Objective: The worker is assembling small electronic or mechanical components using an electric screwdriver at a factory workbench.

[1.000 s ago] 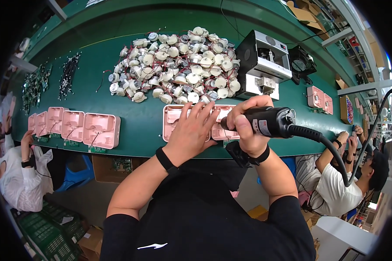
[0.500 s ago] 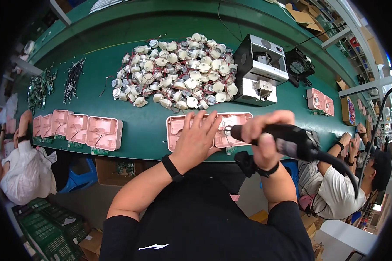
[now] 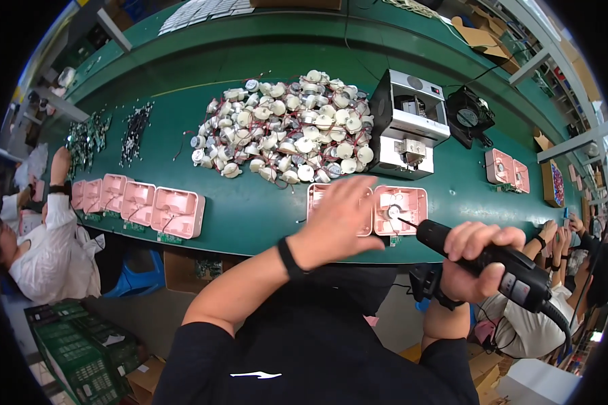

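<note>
My right hand (image 3: 478, 260) is closed round a black electric screwdriver (image 3: 513, 275), its thin bit pointing left at a pink plastic housing (image 3: 419, 202). Inside that housing sits a round white motor (image 3: 394, 212), and a small green circuit board hangs at its front edge. The bit's tip looks close to the motor; whether they touch I cannot tell. Over a second pink housing (image 3: 314, 196), just left of the first, my left hand (image 3: 338, 223) is spread with nothing in it and hides much of that housing.
Beyond my hands lies a big heap of white motors with red wires (image 3: 284, 128). A silver-and-black machine (image 3: 412, 125) and a black fan (image 3: 469, 115) stand right of it. Several pink housings (image 3: 178, 210) line the left. Co-workers (image 3: 54, 250) sit on both sides.
The screwdriver has drawn back from the housing toward the lower right. My left hand has lifted off the housings, fingers spread. In the picture, the whole bench has shifted slightly right and down.
</note>
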`<action>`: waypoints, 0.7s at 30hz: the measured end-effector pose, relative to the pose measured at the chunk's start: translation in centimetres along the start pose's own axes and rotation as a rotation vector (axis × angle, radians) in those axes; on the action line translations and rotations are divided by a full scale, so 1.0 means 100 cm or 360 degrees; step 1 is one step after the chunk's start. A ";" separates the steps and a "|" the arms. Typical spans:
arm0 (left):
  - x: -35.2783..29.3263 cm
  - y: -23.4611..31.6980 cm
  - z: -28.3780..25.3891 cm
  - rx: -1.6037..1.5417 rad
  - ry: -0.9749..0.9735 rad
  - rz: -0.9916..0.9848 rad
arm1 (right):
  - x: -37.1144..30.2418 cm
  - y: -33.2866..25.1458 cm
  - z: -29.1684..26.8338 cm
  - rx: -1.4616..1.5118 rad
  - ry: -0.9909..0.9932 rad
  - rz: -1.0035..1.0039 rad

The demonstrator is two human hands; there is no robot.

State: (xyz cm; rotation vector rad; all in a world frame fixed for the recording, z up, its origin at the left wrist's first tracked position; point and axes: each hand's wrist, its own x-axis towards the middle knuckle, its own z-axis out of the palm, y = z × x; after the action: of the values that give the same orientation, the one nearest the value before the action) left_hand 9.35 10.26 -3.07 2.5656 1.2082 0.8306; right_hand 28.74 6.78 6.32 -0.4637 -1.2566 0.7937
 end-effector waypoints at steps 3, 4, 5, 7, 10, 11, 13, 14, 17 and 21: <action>0.007 -0.050 -0.036 -0.0022 0.0220 -0.0305 | -0.003 -0.011 -0.009 -0.0039 0.0073 -0.0041; 0.013 -0.066 -0.046 0.0227 0.0361 -0.0359 | -0.002 -0.011 -0.007 -0.0016 0.0104 -0.0015; 0.015 -0.079 -0.052 0.0320 0.0266 -0.0417 | -0.001 -0.011 -0.004 0.0006 0.0133 0.0010; 0.017 -0.099 -0.047 0.0411 0.0189 -0.0470 | 0.001 -0.007 0.001 0.0023 0.0151 0.0020; 0.022 -0.112 -0.038 0.0606 -0.0003 -0.0375 | -0.001 -0.003 0.009 -0.0015 0.0066 0.0090; 0.021 -0.116 -0.039 0.0603 -0.0003 -0.0362 | 0.000 -0.004 0.009 -0.0022 0.0075 0.0082; 0.021 -0.118 -0.043 0.0561 -0.0048 -0.0309 | 0.003 -0.005 0.006 -0.0037 0.0050 0.0023; 0.019 -0.119 -0.045 0.0542 -0.0068 -0.0289 | 0.005 -0.005 0.004 -0.0042 0.0030 -0.0004; 0.015 -0.124 -0.047 0.0522 -0.0027 -0.0304 | 0.018 -0.001 -0.006 -0.0040 0.0096 -0.0037; 0.027 -0.113 -0.069 0.0051 -0.0066 -0.1161 | 0.045 0.012 -0.018 -0.0102 0.0339 0.0022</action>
State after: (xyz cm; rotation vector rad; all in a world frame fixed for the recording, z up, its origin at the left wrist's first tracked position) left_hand -0.51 19.25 -0.65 1.8898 1.9510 0.5762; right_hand 30.58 11.11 8.00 -0.5940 -1.0838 0.6978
